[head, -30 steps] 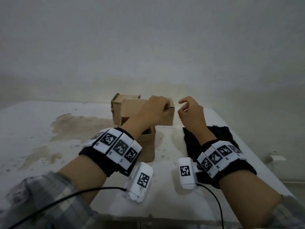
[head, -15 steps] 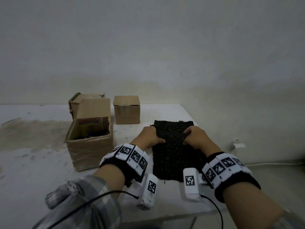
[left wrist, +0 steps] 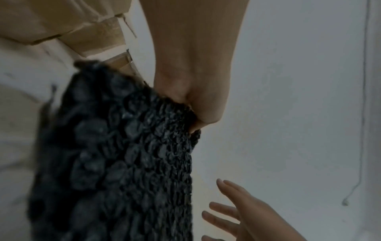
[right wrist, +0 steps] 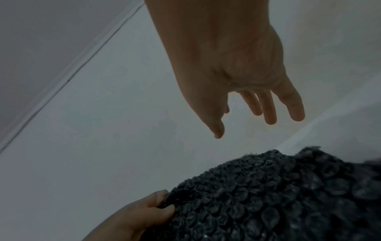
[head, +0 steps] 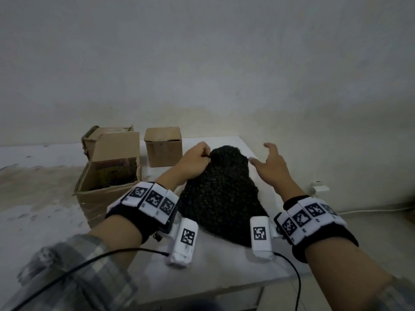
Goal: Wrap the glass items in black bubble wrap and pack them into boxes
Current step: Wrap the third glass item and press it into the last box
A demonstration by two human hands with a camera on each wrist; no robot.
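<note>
A sheet of black bubble wrap (head: 221, 194) lies on the white table (head: 224, 261), its far end lifted into a peak. My left hand (head: 197, 161) pinches that raised far edge, as the left wrist view shows with the bubble wrap (left wrist: 128, 154) hanging from the left hand (left wrist: 193, 117). My right hand (head: 268, 161) hovers just right of the peak with fingers spread, touching nothing; the right wrist view shows the right hand (right wrist: 253, 106) above the bubble wrap (right wrist: 278, 195). No glass item is in sight.
An open cardboard box (head: 107, 176) with printed contents stands left of the wrap, another open box (head: 98, 133) behind it. A small closed box (head: 163, 145) sits by the wall. The table's right edge runs close to my right wrist.
Both hands lay on the flat wrap half a second ago. Now the left hand has lifted its far end into a peak, and the right hand has let go and risen with fingers spread.
</note>
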